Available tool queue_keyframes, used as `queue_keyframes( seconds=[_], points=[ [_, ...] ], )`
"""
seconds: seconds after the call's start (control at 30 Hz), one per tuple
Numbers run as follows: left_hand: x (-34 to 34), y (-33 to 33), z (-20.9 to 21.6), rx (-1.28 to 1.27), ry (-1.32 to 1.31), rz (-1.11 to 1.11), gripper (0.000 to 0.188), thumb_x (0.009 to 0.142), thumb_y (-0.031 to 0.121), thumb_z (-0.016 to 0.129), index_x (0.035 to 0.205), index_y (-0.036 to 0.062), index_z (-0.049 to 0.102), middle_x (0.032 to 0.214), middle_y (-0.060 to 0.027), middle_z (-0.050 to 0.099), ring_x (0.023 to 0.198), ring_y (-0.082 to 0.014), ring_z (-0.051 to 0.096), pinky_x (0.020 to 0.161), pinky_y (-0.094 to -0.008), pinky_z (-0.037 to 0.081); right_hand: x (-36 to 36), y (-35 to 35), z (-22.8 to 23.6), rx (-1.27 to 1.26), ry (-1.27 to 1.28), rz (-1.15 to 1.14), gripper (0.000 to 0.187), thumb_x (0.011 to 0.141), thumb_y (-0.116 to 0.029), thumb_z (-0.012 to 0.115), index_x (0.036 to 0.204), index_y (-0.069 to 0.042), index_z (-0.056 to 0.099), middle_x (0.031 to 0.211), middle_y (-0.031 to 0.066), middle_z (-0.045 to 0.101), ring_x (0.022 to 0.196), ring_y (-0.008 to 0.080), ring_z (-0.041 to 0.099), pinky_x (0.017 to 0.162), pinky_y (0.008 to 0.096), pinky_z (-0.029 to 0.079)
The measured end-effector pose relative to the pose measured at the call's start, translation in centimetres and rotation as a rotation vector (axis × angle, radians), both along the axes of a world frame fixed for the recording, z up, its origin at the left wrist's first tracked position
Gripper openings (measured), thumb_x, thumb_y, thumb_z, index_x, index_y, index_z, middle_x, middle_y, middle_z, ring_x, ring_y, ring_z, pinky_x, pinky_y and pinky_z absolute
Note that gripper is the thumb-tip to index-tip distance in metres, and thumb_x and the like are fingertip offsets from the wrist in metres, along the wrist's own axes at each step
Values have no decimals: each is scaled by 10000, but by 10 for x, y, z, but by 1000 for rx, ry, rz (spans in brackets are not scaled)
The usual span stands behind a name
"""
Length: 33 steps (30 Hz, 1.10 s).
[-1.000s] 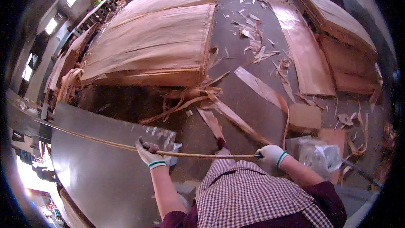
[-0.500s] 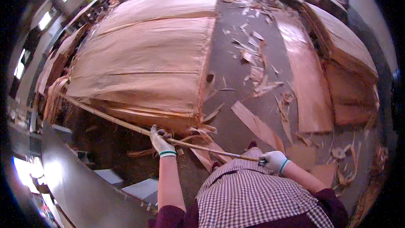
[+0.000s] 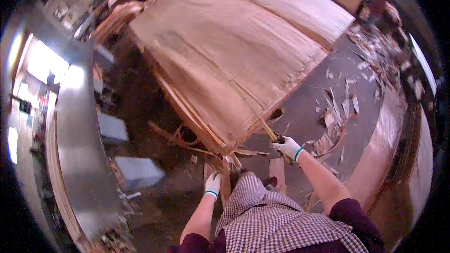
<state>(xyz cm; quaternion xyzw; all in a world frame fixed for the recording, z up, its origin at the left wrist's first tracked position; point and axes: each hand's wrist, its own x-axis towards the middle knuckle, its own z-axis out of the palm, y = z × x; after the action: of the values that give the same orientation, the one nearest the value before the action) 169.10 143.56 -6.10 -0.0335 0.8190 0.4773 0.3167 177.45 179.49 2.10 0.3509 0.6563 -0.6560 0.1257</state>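
My right hand [image 3: 287,148], in a white glove with a green-edged cuff, is closed around the near end of a long thin stick [image 3: 267,129]. The stick reaches away to the left across the top of a large stack of wood veneer sheets [image 3: 220,65]; its far part is blurred. My left hand [image 3: 213,183], gloved the same way, hangs low in front of the stack's near corner, beside a narrow veneer strip on the floor. It holds nothing that I can see, and its fingers look loosely extended.
Veneer scraps [image 3: 330,117] litter the floor to the right, near a long veneer sheet [image 3: 382,136] and another stack [image 3: 422,154]. At left stand a grey metal surface [image 3: 84,159] and pale blocks [image 3: 136,171]. A person [image 3: 377,2] is at the far right.
My left hand has let go of the stick and dropped lower. My right hand has moved forward with the stick, which now lies over the stack. The view has turned left.
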Motion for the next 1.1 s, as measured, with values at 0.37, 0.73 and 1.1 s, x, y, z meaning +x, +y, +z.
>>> queue_keyframes(
  seconds=[0.37, 0.73, 1.1],
  points=[
    [-99, 129, -168, -32, -45, 366, 303, 832, 205, 570, 1055, -1, 590, 1003, -153, 640, 949, -254, 602, 856, -343, 441, 35, 128, -94, 314, -359, 172, 237, 774, -173, 663, 907, 12, 596, 729, 13, 589, 610, 99, 532, 561, 261, 446],
    [-202, 198, -252, -432, -69, 593, 733, 722, 276, 720, 1325, 69, 360, 1198, -243, 520, 1116, -370, 504, 970, -411, 388, -38, 157, -135, 159, -399, 107, 163, 834, -137, 620, 913, 4, 600, 710, -10, 571, 619, 86, 492, 570, 253, 420],
    [-216, 202, -220, -721, -40, 363, 225, 852, 241, 507, 999, 135, 638, 953, -161, 650, 887, -352, 607, 769, -423, 480, -30, 192, -170, 185, -539, 146, 143, 810, -118, 640, 878, 4, 609, 721, -10, 588, 635, 80, 517, 588, 241, 435]
  ],
)
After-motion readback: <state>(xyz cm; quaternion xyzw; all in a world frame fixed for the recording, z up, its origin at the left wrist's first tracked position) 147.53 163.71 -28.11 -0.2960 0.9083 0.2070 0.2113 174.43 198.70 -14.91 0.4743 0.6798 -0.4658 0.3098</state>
